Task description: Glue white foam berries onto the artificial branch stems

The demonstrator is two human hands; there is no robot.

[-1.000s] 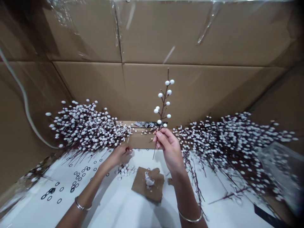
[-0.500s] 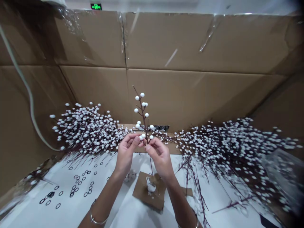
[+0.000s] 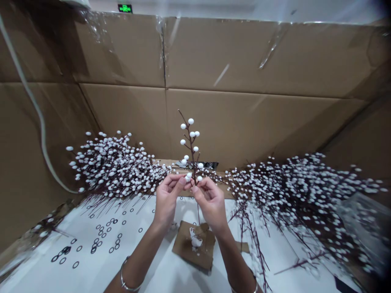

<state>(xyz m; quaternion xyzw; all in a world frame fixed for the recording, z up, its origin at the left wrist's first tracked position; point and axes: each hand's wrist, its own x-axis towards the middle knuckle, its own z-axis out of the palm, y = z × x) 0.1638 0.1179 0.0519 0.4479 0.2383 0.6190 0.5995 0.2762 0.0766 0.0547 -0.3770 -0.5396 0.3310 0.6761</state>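
Note:
Upright in front of me stands a thin brown stem of artificial white berries (image 3: 193, 151), its bare tip pointing up. My right hand (image 3: 213, 202) pinches its lower part between thumb and fingers. My left hand (image 3: 166, 201) is closed in a pinch at a white berry (image 3: 188, 176) low on the left side of the same stem. The fingertips partly hide what is between them. Below the hands, the stem's thin end reaches down towards a cardboard square (image 3: 183, 244) bearing a lump of white, paste-like stuff (image 3: 196, 242).
A heap of white-berry stems (image 3: 113, 167) lies at the back left, and another heap (image 3: 284, 187) spreads along the right. Several small black rings (image 3: 97, 243) are scattered over the white tabletop (image 3: 100, 272). Cardboard walls (image 3: 244, 126) enclose the back and sides. Clear plastic (image 3: 366, 224) lies far right.
Both hands and the berry stem have shifted slightly to the right in the picture. The stem stays held upright, with much the same pinch of both hands.

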